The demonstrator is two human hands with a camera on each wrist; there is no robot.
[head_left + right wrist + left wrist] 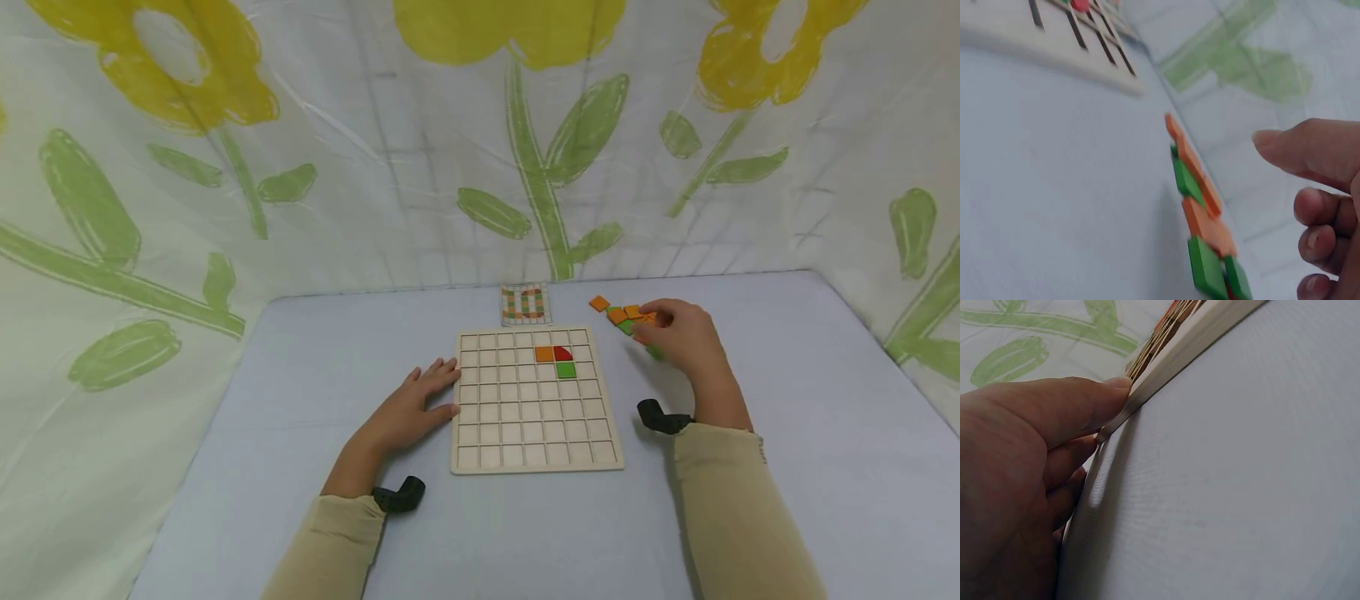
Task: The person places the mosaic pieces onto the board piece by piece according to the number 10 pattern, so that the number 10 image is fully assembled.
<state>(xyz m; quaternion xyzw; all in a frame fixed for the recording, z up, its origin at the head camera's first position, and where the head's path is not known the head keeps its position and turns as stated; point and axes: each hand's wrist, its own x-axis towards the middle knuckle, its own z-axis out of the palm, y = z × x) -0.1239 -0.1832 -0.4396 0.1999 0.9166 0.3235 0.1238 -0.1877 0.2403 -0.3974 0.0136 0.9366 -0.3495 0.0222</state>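
A pale wooden grid board [510, 412] lies in front of me. Near its upper right sit an orange square tile [543, 354], a red tile with one rounded side [562, 353] and a green square tile [566, 370]. My left hand [408, 408] rests beside the board with fingers spread; its thumb touches the board's side edge [1175, 365] in the left wrist view. Over a loose heap of orange and green tiles [1207, 225], right of the board, hovers my right hand [686, 333]. Its thumb and fingers stand apart, with no tile visible between them.
A small card with a printed coloured pattern [525, 304] lies just beyond the board's far edge. The white-covered table [300, 350] meets a curtain with painted flowers [337, 208] at the back. A black wrist camera [401, 495] sits on the left wrist.
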